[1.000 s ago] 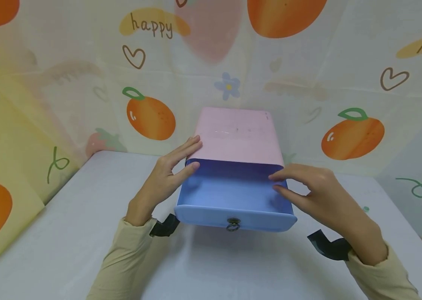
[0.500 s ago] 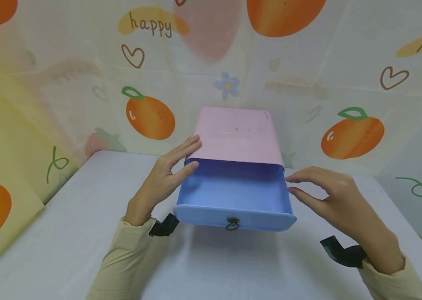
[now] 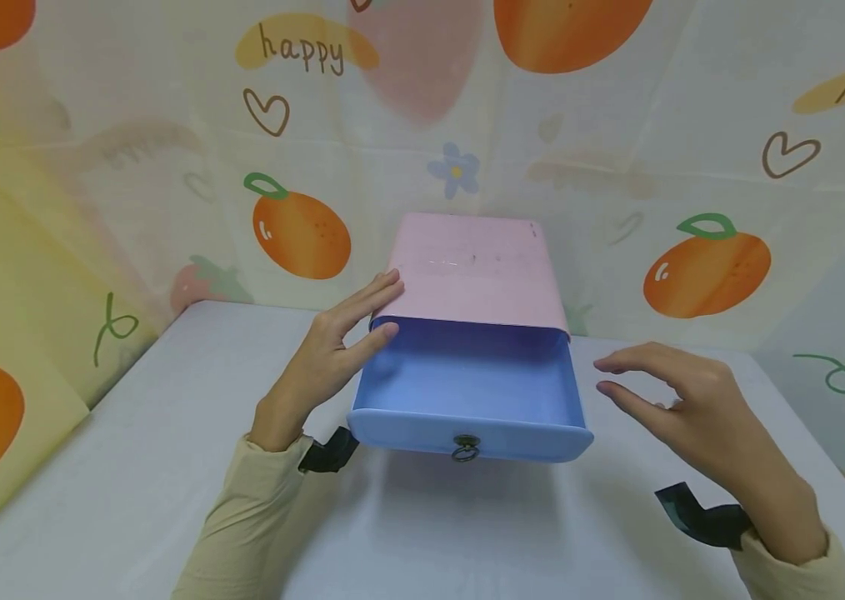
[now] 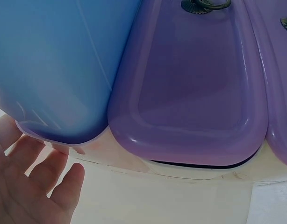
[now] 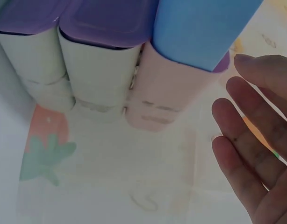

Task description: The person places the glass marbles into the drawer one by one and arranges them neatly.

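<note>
A small pink cabinet [image 3: 477, 268] stands at the far middle of the white table [image 3: 130, 467], close against the printed backdrop [image 3: 617, 150]. Its top blue drawer [image 3: 467, 392] is pulled out toward the near side, its front edge overhanging the tabletop, with a small dark ring pull [image 3: 466, 448] at the centre of the front.

The left hand [image 3: 325, 358] lies against the left side of the cabinet, fingers straight and relaxed, fingertips touching the pink edge just where the drawer comes out; it grips nothing. The right hand [image 3: 685, 408] hovers to the right of the drawer, clear of it, with a gap between its fingertips and the drawer's right wall. Its fingers are spread and only lightly bent, holding nothing.

The left wrist view shows purple drawers [image 4: 195, 93] beneath the blue one, each with its own dark pull. The right wrist view shows the pale cabinet walls [image 5: 96, 70] side by side and the open palm.

Bare table lies on the near side in front of the drawer, and to the left and right of the cabinet; the far side is shut in by the backdrop.

The backdrop carries oranges, hearts and a flower, and the word "happy" [image 3: 302, 52] at upper left, repeated, cut off, at the right edge.
</note>
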`<action>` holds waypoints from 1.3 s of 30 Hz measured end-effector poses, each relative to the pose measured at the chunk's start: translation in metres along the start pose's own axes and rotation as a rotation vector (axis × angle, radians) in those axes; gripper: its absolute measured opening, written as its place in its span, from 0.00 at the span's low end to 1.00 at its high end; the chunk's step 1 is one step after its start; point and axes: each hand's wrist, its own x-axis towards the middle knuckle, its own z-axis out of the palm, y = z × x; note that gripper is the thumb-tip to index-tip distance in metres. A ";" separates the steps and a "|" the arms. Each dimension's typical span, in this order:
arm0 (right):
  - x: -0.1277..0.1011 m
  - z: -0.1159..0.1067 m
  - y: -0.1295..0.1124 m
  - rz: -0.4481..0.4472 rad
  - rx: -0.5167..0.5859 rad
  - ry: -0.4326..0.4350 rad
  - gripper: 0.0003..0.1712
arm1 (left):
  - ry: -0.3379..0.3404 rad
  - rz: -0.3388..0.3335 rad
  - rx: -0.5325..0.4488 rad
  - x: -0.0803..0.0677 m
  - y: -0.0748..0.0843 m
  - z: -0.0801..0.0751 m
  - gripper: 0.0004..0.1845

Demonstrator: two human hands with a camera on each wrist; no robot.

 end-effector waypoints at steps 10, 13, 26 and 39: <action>-0.014 0.003 0.010 0.035 -0.013 0.021 0.26 | 0.001 0.001 -0.005 0.001 0.000 0.001 0.27; -0.020 0.002 0.016 0.028 0.003 0.040 0.24 | -0.001 -0.003 -0.003 0.001 0.000 0.001 0.27; -0.037 -0.006 0.033 0.147 -0.008 0.098 0.25 | 0.000 0.000 -0.013 0.001 0.001 0.000 0.27; -0.046 -0.005 0.047 0.255 -0.030 0.053 0.22 | -0.002 -0.009 -0.012 0.001 0.002 0.000 0.27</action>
